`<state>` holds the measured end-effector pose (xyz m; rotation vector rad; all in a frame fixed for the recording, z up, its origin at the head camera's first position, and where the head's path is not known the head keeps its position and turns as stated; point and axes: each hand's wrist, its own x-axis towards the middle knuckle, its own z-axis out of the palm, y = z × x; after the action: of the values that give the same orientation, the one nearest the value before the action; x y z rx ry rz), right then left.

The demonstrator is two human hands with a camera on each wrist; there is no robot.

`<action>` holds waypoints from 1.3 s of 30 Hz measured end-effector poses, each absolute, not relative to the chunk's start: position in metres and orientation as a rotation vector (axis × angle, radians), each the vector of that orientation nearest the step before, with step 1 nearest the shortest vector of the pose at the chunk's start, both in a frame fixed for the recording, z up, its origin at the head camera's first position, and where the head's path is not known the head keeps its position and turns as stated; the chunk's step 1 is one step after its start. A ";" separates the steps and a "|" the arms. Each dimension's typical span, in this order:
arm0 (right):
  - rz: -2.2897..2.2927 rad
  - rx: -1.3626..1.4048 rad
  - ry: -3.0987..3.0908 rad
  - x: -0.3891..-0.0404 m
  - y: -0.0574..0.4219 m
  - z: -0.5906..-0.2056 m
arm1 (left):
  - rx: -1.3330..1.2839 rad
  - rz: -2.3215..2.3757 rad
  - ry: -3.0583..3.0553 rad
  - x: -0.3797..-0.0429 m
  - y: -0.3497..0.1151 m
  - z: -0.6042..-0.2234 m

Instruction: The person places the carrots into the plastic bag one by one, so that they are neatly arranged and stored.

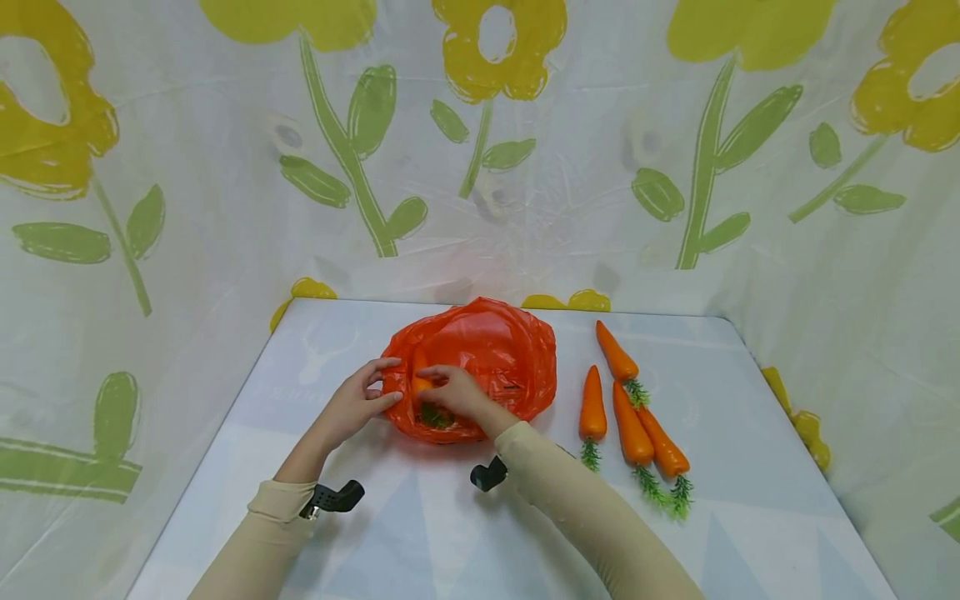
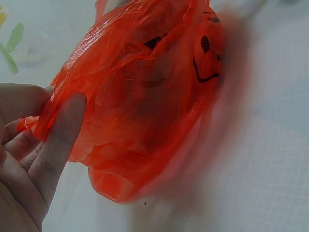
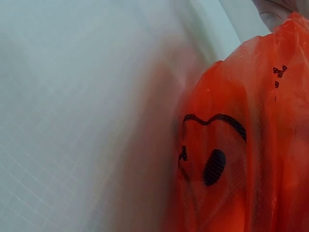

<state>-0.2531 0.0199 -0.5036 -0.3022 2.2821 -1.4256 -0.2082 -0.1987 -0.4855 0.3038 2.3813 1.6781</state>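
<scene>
A red plastic bag (image 1: 491, 337) stands with its mouth spread on the table. My left hand (image 1: 354, 404) pinches the bag's left rim; thumb and fingers show on the film in the left wrist view. Inside the bag, my right hand (image 1: 459, 393) has its fingertips curled at an orange carrot (image 1: 420, 362) with a green leafy top (image 1: 435, 416), close to the left wall. In the right wrist view the bag (image 3: 277, 145), printed with black marks, hides the right hand.
Several carrots lie right of the bag: one carrot (image 1: 592, 408) by itself, one carrot (image 1: 617, 354) farther back, and a pair close together, including the rightmost carrot (image 1: 666, 446). A flower-printed curtain (image 1: 585, 217) surrounds the white table (image 1: 420, 533).
</scene>
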 end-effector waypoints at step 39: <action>-1.468 -0.241 2.302 -0.249 0.018 -0.503 | 0.262 1.671 2.385 -0.204 -0.199 -0.483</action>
<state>-0.2485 0.0182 -0.5034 -0.2413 2.3024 -1.4680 -0.2044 -0.1993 -0.4831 0.2620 2.3851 1.6709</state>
